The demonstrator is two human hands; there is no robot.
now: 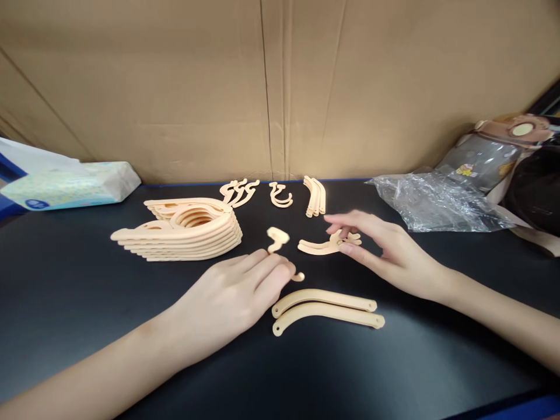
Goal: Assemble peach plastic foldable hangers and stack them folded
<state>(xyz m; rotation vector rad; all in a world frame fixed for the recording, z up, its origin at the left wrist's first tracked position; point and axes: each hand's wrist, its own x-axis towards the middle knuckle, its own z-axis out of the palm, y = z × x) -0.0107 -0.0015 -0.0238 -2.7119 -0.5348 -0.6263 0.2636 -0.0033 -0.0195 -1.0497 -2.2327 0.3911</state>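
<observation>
My left hand (249, 286) is closed around a cream plastic hanger hook (277, 238), whose broad end stands out above the fingers and whose curved tip shows past the knuckles. Over a cream curved hanger piece (321, 247) hovers my right hand (387, 248), fingers apart and thumb close to the piece; whether it touches cannot be made out. Two long curved hanger arms (326, 309) with holed ends lie side by side just in front of the hands. Beyond my left hand rises a neat stack of folded hangers (184, 233).
At the back of the black table lie several loose hooks (240, 192), another small hook group (280, 195) and several upright-lying arms (315, 197). A tissue pack (74, 185) sits left. To the right are a crumpled clear bag (433, 198) and a bottle (485, 157). Cardboard (196, 87) walls the back.
</observation>
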